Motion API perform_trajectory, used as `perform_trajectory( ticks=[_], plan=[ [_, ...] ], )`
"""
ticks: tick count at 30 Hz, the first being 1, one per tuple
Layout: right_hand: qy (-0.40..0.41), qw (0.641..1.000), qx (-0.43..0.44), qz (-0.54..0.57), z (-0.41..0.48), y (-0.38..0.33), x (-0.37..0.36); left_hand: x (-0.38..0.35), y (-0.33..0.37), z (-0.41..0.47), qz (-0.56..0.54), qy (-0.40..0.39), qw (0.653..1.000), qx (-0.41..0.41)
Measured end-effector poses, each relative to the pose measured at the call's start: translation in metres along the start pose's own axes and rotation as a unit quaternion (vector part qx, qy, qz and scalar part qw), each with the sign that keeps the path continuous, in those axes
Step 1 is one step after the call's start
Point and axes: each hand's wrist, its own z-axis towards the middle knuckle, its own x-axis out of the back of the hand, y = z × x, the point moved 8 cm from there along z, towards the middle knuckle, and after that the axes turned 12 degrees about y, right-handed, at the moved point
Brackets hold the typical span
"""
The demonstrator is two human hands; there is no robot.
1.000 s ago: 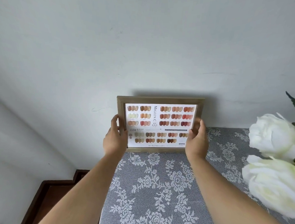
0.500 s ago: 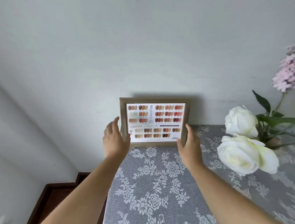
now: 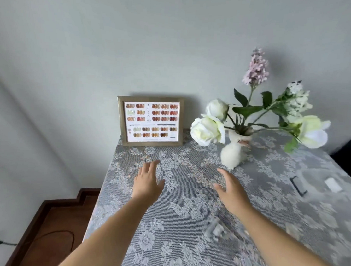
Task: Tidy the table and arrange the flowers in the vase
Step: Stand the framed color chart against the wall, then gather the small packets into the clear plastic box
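Both grips spread wide, empty — left hand (image 3: 148, 182) and right hand (image 3: 231, 188) above the table (image 3: 186, 244). The vase (image 3: 233, 151) of flowers (image 3: 208, 130) stands at one o'clock (clear of both); the frame (image 3: 151, 121) leans at eleven.

One head-worn camera looks forward and down, close over the table (image 3: 186, 223).

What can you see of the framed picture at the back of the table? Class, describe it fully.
The framed picture is a landscape rectangle with a plain, wood-looking brown frame. Inside is a white chart with rows of small nail-colour swatches in browns, oranges, reds and pale greens, plus print too small to read. It stands upright at the table's back left corner on the lace tablecloth, against the wall. Neither hand touches it.
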Motion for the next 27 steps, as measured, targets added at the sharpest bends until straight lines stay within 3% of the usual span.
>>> perform_trajectory(
  ticks=[8, 15, 21, 27],
  plan=[
    [-0.063, 0.995, -0.044, -0.065, -0.075, 0.104, 0.070, -0.068, 0.102, -0.105, 0.009, -0.143, 0.987, -0.068],
    [-0.106, 0.988, -0.046, -0.099, -0.099, 0.127, 0.055, -0.107, 0.121, -0.143, 0.072, -0.236, 0.965, -0.091],
    [-0.122, 0.971, -0.018, -0.203, -0.093, 0.134, 0.039, -0.131, 0.121, -0.147, 0.099, -0.239, 0.959, -0.119],
    [-0.125, 0.963, -0.046, -0.234, -0.082, 0.144, 0.034, -0.136, 0.125, -0.139, 0.015, -0.263, 0.964, -0.039]
  ],
)
